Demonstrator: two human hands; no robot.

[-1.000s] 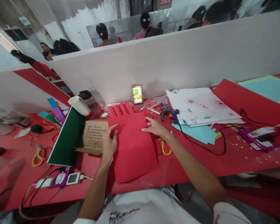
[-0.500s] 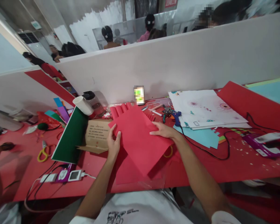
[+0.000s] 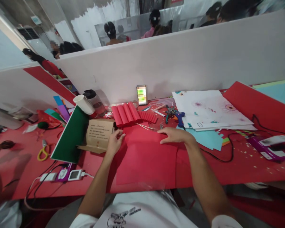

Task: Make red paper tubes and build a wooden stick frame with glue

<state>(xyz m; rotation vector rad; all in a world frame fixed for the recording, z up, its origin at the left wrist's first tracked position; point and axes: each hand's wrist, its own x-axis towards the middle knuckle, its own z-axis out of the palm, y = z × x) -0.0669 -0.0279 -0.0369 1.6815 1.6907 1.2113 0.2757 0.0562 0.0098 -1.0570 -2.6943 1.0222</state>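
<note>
- Two hands rested on one red sheet [image 3: 144,158], which lay flat on the red table [image 3: 239,164] at its near edge, straight in front of the person.
- The left hand [image 3: 114,144] was loosely open, its fingertips on the sheet's far left corner. It gripped nothing that showed.
- The right hand [image 3: 174,135] lay palm down with the fingers stretched leftward along the sheet's far edge. It pressed on the sheet rather than held it.
- The work in hand looked like settling and flattening the sheet. In my judgement it went best with both palms kept low and the pressure spread evenly, so that neither far corner lifted.
- The sheet's near edge ran close to the table's lip. A push toward the body would probably have slid it off, so downward pressure seemed the safer choice.
- A cardboard box [image 3: 99,136] sat just beside the left hand, with a green board [image 3: 70,136] leaning at its left. The left elbow had little room on that side.
- Red paper rolls [image 3: 125,114] and a pleated red strip [image 3: 147,116] lay just beyond the sheet's far edge. A forward sweep of the hands could have knocked them.
- A blue glue gun [image 3: 179,117] stood near the right hand on the far side, and its black cable [image 3: 218,155] trailed off to the right. Keeping the wrist clear of the cable seemed wise.
</note>
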